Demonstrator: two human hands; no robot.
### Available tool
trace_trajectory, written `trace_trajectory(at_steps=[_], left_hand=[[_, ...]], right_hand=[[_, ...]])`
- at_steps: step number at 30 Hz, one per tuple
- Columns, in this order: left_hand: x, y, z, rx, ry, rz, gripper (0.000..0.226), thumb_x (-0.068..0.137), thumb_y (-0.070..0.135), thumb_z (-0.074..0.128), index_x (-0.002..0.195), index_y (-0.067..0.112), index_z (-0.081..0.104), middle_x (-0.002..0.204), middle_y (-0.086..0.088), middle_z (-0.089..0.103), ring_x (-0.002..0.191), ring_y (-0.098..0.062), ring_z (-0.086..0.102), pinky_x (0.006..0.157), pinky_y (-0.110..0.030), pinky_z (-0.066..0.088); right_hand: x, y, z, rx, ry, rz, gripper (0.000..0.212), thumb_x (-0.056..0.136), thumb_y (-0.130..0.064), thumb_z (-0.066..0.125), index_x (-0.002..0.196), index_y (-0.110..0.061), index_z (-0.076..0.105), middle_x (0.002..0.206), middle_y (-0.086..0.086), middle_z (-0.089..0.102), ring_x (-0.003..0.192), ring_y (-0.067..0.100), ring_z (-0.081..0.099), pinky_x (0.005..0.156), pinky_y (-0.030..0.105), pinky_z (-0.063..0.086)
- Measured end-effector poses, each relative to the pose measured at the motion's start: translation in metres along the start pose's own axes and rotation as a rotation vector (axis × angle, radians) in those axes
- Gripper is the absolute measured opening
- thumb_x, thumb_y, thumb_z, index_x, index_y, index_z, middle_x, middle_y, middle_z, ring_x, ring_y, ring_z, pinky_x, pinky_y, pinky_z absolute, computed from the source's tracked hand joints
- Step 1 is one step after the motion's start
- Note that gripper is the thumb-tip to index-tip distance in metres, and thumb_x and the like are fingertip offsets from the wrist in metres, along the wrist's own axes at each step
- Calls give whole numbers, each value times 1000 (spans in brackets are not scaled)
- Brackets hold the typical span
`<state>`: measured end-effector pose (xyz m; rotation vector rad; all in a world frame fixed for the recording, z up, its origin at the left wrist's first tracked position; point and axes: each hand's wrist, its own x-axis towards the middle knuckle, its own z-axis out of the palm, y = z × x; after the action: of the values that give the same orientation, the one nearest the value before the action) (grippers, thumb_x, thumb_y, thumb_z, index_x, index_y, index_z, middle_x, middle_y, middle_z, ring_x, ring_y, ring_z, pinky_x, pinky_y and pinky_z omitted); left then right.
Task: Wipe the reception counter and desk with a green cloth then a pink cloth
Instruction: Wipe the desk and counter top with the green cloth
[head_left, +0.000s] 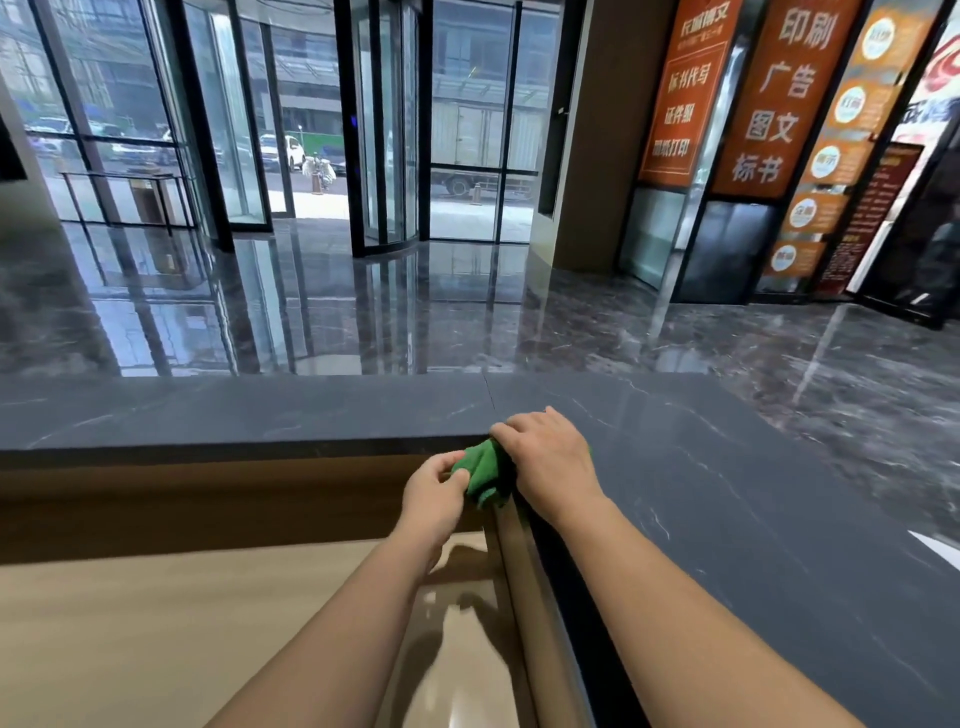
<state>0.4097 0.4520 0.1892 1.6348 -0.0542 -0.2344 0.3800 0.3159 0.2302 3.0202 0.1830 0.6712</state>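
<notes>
While the left grip (436, 493) pinches the green cloth (485, 470), right grip (545, 457) curled over it, at counter (311, 410) corner.

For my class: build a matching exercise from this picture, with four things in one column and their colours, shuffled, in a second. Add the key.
Things:
1. cloth
2. counter top
3. lower desk
4. wall banners

Colours:
A. orange
B. beige
C. green
D. dark grey

Pairs: 1-C, 2-D, 3-B, 4-A
</notes>
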Motion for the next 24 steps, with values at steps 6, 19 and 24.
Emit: trace_trajectory(at_steps=[6,19,24], left_hand=[[17,-2,20,199,-208,23,51,93,-5,40,135,21,51,127,2,59,114,-17,56,102,-35,46],[-12,-10,26,28,-311,-40,65,86,-22,33,143,8,40,139,-4,52,121,-16,52,93,-26,48],[-47,-11,26,78,-305,-31,59,88,-18,36,141,7,44,128,-5,60,107,-10,60,73,-13,52]], right_hand=[[5,4,-4,-129,-288,27,38,94,-15,48,131,-23,55,128,3,56,127,26,47,117,43,20],[-25,4,-30,9,-353,195,41,88,-8,52,123,-28,61,116,1,65,110,27,59,74,31,37],[-51,-8,-51,-61,-365,113,30,91,-12,52,116,-24,62,112,2,66,107,26,60,74,31,34]])
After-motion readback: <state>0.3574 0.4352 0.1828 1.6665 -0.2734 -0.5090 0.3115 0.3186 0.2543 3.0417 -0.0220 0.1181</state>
